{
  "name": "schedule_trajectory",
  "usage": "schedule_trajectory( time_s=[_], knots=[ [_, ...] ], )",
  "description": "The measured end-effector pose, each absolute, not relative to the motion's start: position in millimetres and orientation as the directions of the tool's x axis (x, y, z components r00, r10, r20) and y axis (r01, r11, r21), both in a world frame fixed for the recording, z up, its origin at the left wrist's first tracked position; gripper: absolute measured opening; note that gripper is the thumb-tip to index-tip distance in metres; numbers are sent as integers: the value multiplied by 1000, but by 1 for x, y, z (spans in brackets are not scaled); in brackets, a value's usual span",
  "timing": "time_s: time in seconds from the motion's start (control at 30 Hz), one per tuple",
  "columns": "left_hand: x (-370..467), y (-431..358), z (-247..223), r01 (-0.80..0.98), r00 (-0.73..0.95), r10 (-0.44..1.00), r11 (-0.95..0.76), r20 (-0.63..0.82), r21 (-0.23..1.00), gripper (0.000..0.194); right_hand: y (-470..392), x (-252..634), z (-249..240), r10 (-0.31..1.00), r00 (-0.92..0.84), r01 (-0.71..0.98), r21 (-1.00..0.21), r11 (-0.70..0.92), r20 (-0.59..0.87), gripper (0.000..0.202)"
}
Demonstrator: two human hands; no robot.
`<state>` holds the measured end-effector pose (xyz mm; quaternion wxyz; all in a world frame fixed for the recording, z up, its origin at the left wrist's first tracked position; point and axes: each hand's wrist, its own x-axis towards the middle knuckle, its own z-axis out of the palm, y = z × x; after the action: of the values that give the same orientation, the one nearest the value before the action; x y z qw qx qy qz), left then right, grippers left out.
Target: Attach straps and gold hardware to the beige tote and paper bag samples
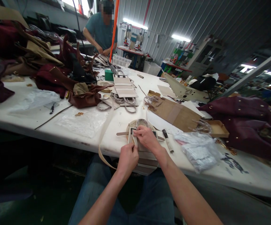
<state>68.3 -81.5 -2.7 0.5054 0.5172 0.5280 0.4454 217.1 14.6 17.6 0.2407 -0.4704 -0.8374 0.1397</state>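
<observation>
My left hand (128, 157) is closed on a beige strap (102, 137) at the front edge of the table; the strap loops down to its left. Just above it, my right hand (146, 136) pinches the strap's upper part against a beige panel (130, 137) with a dark band. A roll of tape-like material (128, 126) lies behind the hands. Thin tabs stick out on both sides of the panel. Fingers hide most of the spot where the strap meets the panel. To the right lies a tool with a dark head (167, 140).
Maroon bags (53, 78) are heaped at the left, more maroon leather (248, 125) at the right. Beige panels (125, 87), a brown sheet (175, 114) and a plastic bag (199, 150) lie on the white table (84, 140). A person (102, 29) works at the far end.
</observation>
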Motion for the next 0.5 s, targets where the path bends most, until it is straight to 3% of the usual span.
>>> schedule_trajectory(
  time_s=[0.2,0.33,0.5],
  knots=[
    [69,-80,9,120,-17,999,53,-52,991,45,10,210,16,889,-385,806,-379,454,246,37],
    [71,-103,28,92,57,998,29,-34,995,44,12,207,14,894,-388,821,-357,445,222,35],
    [86,-148,57,43,244,967,-87,74,995,42,18,210,21,896,-393,760,-475,444,208,30]
  ],
)
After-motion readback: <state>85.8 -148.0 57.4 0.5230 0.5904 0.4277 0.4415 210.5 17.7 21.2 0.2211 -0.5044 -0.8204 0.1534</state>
